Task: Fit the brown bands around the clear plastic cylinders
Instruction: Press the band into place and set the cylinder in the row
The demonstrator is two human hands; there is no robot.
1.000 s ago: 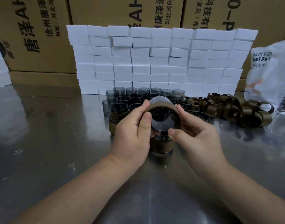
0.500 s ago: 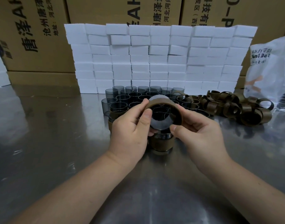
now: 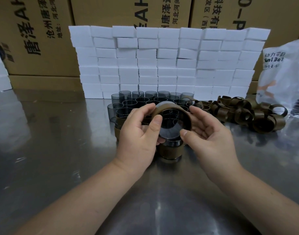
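Bare left hand (image 3: 138, 134), right hand (image 3: 213, 134), forearms (image 3: 87, 192)

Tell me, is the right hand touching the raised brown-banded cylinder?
Touching. In the head view the right hand has its thumb tip on the rim of the brown-banded cylinder and fingers against its side.
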